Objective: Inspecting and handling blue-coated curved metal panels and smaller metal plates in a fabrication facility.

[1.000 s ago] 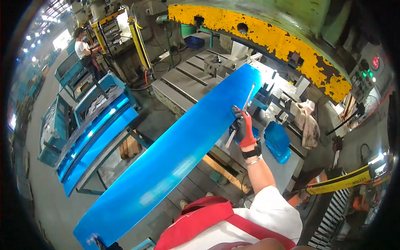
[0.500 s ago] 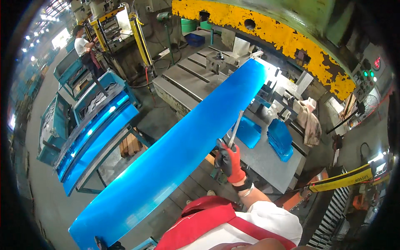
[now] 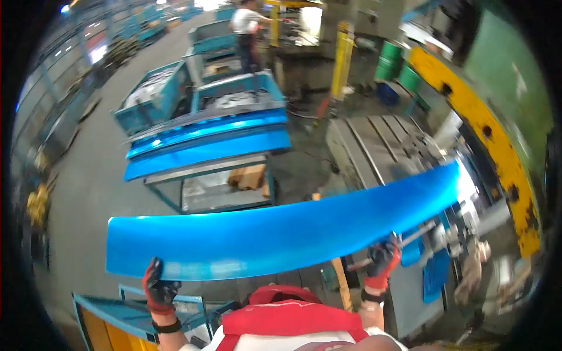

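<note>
Left hand [image 3: 161, 288], black-and-red glove: closed on the near edge of the long blue sheet panel [image 3: 263, 240], close to its left end, thumb over the face. Right hand [image 3: 383, 258], matching glove: closed around a slim metal rod [image 3: 418, 232] at the panel's near edge, toward the right end; whether it also grips the panel cannot be told. Panel held crosswise before the body. Small blue plates [image 3: 435, 278], near right edge of grey table [image 3: 407, 304]. Slotted press bed [image 3: 374, 143], beyond. Stand [image 3: 205, 168], blue panels behind its near edge. Teal bins [image 3: 140, 120]. One standing worker [image 3: 244, 23].
</note>
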Demonstrator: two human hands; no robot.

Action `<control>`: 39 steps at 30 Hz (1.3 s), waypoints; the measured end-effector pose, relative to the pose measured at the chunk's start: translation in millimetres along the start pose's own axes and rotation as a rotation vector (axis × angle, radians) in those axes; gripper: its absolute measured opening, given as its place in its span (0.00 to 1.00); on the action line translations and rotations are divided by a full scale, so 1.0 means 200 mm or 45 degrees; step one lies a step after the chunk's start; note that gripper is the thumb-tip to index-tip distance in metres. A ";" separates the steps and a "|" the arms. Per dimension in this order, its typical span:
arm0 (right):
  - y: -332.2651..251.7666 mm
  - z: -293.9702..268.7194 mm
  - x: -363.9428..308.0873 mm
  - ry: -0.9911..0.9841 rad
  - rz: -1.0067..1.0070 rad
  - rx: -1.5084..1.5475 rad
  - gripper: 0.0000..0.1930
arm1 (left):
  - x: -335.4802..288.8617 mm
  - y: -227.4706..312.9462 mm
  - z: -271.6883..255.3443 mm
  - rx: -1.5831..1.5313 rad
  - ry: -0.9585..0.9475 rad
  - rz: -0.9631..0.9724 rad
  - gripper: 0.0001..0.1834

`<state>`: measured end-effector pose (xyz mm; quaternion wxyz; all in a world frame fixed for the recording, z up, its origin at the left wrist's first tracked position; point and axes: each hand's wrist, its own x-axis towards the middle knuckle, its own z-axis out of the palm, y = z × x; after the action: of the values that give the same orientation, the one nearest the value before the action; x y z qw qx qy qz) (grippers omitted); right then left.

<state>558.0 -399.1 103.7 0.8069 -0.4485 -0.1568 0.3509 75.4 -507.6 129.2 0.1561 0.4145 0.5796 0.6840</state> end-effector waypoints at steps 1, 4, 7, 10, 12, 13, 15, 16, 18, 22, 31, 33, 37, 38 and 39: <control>-0.02 0.08 -0.06 0.162 -0.093 -0.021 0.18 | 0.02 0.10 0.05 -0.429 -0.058 -0.441 0.12; 0.00 -0.03 -0.11 -0.511 0.041 -0.012 0.22 | 0.05 0.25 0.08 -0.872 -0.166 -0.849 0.10; 0.01 0.08 -0.22 -0.441 0.365 0.151 0.10 | -0.01 0.24 0.10 -0.890 -0.194 -0.795 0.09; 0.07 0.11 -0.20 -0.206 0.490 0.262 0.09 | -0.09 0.02 -0.05 -0.843 -0.162 -0.658 0.14; -0.01 0.21 -0.24 -0.286 0.448 0.361 0.08 | -0.11 -0.02 -0.05 -0.961 0.178 -0.647 0.21; -0.03 0.21 -0.23 -0.319 0.394 0.247 0.08 | -0.09 -0.02 -0.07 -0.959 0.176 -0.647 0.21; -0.09 0.25 -0.25 -0.382 0.329 0.202 0.07 | -0.02 -0.04 -0.15 -1.191 -0.029 -0.412 0.26; -0.10 0.24 -0.24 -0.364 0.317 0.204 0.07 | 0.01 -0.09 -0.24 -1.194 -0.048 -0.422 0.26; -0.12 0.16 -0.17 -0.560 0.427 0.455 0.08 | 0.07 -0.15 -0.36 -1.296 0.214 -0.448 0.26; -0.10 0.05 -0.08 -0.368 0.439 0.232 0.09 | 0.13 -0.06 -0.46 -0.971 0.578 -0.496 0.27; -0.04 -0.03 -0.14 -0.154 0.499 0.380 0.21 | 0.31 0.12 0.21 0.212 -0.780 -0.486 0.34; -0.05 -0.03 -0.16 -0.139 0.522 0.361 0.22 | 0.32 0.01 0.46 0.267 -1.086 -0.261 0.37; -0.10 -0.02 -0.23 -0.150 0.581 0.346 0.21 | 0.25 -0.51 0.82 0.371 -1.563 -0.367 0.32; -0.14 0.00 -0.25 -0.119 0.625 0.408 0.20 | 0.24 -0.61 0.89 0.487 -1.776 -0.559 0.28; -0.17 0.00 -0.26 -0.099 0.600 0.421 0.20 | 0.20 -0.56 0.94 0.479 -1.984 -0.632 0.25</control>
<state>536.3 -448.0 135.2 0.7587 -0.3210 -0.0196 0.5666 162.8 -323.7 37.4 0.5861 0.6480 0.4848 0.0396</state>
